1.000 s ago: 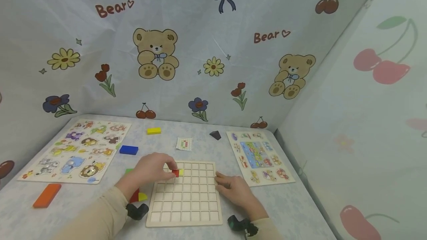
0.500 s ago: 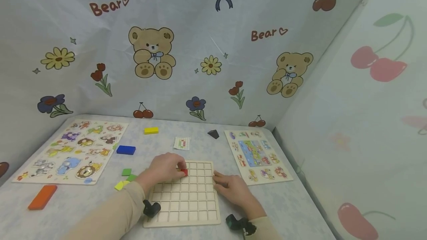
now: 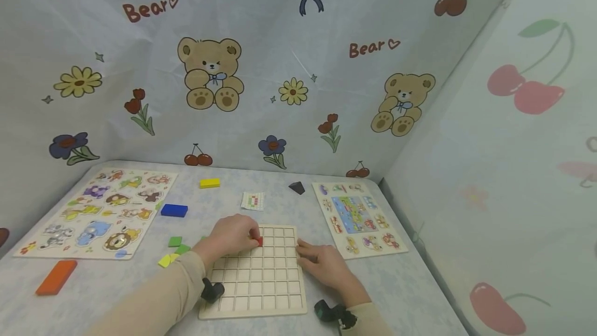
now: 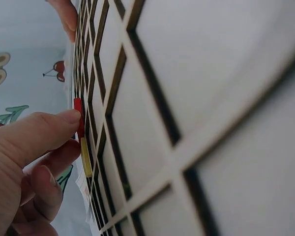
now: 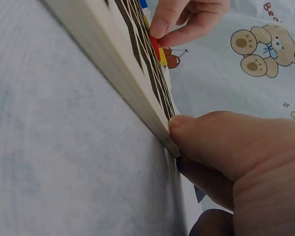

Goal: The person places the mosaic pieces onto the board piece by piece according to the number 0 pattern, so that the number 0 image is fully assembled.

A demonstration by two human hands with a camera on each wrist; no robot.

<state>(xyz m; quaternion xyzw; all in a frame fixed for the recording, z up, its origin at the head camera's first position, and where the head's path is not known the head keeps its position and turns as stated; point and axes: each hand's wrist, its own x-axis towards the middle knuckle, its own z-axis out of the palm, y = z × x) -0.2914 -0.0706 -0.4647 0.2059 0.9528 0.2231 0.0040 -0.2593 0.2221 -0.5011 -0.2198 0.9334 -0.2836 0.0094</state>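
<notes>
In the head view my left hand (image 3: 233,235) is over the upper part of a pale wooden grid board (image 3: 282,275). Its thumb and finger pinch a small red square tile (image 3: 260,241) right at the grid. The left wrist view shows the thumb on the red tile (image 4: 78,105), with a yellow tile (image 4: 86,160) close beside it on the board. From the head, the hand hides that yellow tile. My right hand (image 3: 326,263) rests its thumb and fingers against the board's right edge; in the right wrist view the thumb (image 5: 187,129) touches the rim.
Green (image 3: 175,241) and yellow tiles (image 3: 165,261) lie left of the board. Blue (image 3: 174,210), yellow (image 3: 210,183) and orange blocks (image 3: 56,277) are farther out. A pattern card (image 3: 253,201) and dark block (image 3: 297,187) lie behind; puzzle boards flank left (image 3: 112,213) and right (image 3: 361,211).
My left hand has moved right with the red tile, which went from the yellow tile's left side to its right. The right hand has stayed at the board's edge.
</notes>
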